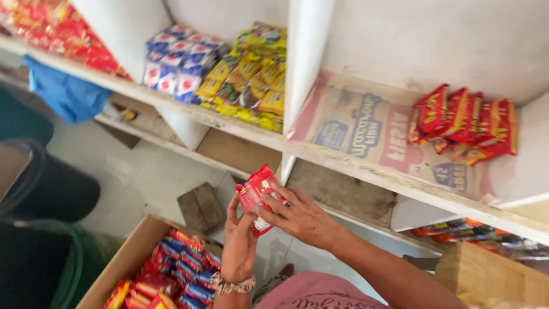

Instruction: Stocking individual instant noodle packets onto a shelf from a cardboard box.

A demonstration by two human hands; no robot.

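Head view: both hands partly hide red packet (258,194).

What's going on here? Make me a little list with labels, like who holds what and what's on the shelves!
Left hand: left hand holds the red snack packet from below
Right hand: right hand lies across the packet's front, fingers on it
Box below: cardboard box with red and blue packets inside
Shelf, right part: a row of red packets on a paper liner
Shelf, middle part: blue and white packets beside yellow packets
Shelf, far left: more red packets
Below shelf: blue cloth
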